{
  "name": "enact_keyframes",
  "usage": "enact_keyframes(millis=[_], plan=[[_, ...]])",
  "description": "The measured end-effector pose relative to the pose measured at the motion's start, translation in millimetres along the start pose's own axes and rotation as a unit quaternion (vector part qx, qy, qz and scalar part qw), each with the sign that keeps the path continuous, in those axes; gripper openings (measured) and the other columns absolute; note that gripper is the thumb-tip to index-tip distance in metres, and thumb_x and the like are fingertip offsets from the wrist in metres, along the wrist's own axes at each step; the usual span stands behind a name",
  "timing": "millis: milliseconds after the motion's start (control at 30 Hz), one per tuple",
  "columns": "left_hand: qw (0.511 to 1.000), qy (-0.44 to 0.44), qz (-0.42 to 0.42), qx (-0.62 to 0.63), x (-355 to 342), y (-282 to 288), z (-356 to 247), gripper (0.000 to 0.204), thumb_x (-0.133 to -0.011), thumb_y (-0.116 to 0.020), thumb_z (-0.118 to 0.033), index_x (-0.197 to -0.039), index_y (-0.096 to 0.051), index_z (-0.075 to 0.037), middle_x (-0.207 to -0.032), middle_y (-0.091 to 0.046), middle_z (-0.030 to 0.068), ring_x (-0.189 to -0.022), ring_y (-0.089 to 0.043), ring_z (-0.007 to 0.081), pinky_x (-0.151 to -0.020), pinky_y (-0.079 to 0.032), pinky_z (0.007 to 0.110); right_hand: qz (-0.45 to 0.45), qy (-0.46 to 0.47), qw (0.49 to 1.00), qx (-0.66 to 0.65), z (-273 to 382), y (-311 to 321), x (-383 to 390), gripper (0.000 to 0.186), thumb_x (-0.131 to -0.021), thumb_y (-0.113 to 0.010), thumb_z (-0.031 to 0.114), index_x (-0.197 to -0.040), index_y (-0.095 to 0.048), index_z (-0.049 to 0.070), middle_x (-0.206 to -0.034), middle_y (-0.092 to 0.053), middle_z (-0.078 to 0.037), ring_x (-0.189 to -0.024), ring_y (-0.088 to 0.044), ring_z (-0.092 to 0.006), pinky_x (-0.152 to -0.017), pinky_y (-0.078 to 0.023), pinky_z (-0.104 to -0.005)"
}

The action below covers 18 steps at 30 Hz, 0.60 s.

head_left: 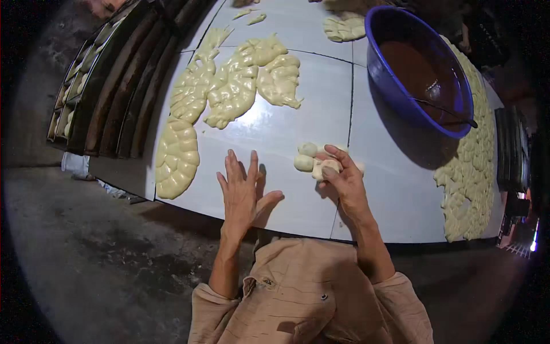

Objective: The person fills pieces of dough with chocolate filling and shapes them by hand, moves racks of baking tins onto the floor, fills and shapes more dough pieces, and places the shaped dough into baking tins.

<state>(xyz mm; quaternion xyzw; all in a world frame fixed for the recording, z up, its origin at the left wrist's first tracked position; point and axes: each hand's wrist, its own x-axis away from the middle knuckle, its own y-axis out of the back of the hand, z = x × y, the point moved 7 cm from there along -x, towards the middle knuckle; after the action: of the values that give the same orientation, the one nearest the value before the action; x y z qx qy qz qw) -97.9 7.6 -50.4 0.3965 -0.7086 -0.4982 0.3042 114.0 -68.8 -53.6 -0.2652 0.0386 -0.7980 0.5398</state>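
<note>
On the white tiled table [298, 212], my left hand [240, 189] is spread with its fingers apart and nothing in it. My right hand [346, 178] has its thumb and fingers closed on a piece of pale dough [329, 164], within a small cluster of rounded dough pieces [306, 161] at the centre right. The hand partly hides this cluster. Flattened, glossy, segmented sheets of dough [232, 92] lie beyond my left hand, and another long one [176, 160] lies to its left.
A blue tub [375, 63] of brown liquid, with a dark-handled tool, stands at the back right beside a large dough sheet [461, 200]. Dark trays [123, 97] holding pale pieces are stacked at the left, more [510, 149] at the right. More dough [344, 27] lies at the far edge.
</note>
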Motion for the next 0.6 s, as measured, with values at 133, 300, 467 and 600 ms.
enact_keyframes(millis=[133,300,467,600], plan=[[0.967,-0.001,-0.108,0.232,7.5,29.8,-27.8,0.048,-0.082,-0.078,-0.023,-0.123,-0.064,-0.003,-0.128,-0.058,0.0239,-0.119,-0.057,0.0339,-0.098,-0.047,0.042,0.032,0.043,0.998,0.029,9.7,-9.4,11.5,0.064,-0.092,-0.064,0.009,-0.147,-0.033,0.007,-0.147,-0.045,-0.013,-0.102,-0.060,-0.0118,-0.077,-0.053,-0.0241],[0.719,0.185,0.164,0.650,0.7,-27.1,-57.1,0.040,-0.087,-0.075,-0.021,-0.117,-0.066,0.004,-0.094,-0.072,0.0094,-0.081,-0.066,0.0118,-0.071,-0.053,0.025,0.082,0.153,0.957,0.230,21.2,-32.3,21.5,0.068,-0.088,-0.070,0.012,-0.146,-0.036,0.006,-0.144,-0.048,-0.017,-0.113,-0.063,-0.0263,-0.087,-0.056,-0.0335],[0.725,0.187,0.119,0.653,-4.0,-28.4,-54.1,0.027,-0.086,-0.075,-0.014,-0.105,-0.070,0.005,-0.084,-0.072,0.0069,-0.074,-0.065,0.0087,-0.067,-0.052,0.021,0.039,0.112,0.927,0.355,15.2,-10.4,21.3,0.044,-0.084,-0.075,0.016,-0.123,-0.061,0.002,-0.122,-0.064,-0.019,-0.103,-0.067,-0.0246,-0.082,-0.056,-0.0319],[0.728,0.180,0.136,0.647,-4.0,-33.9,-57.9,0.024,-0.085,-0.075,-0.008,-0.104,-0.070,0.005,-0.085,-0.072,0.0088,-0.078,-0.067,0.0097,-0.069,-0.054,0.021,0.015,0.058,0.980,0.189,6.7,12.4,22.8,0.031,-0.088,-0.072,0.016,-0.112,-0.066,-0.002,-0.106,-0.070,-0.013,-0.091,-0.066,-0.0154,-0.081,-0.053,-0.0269]])
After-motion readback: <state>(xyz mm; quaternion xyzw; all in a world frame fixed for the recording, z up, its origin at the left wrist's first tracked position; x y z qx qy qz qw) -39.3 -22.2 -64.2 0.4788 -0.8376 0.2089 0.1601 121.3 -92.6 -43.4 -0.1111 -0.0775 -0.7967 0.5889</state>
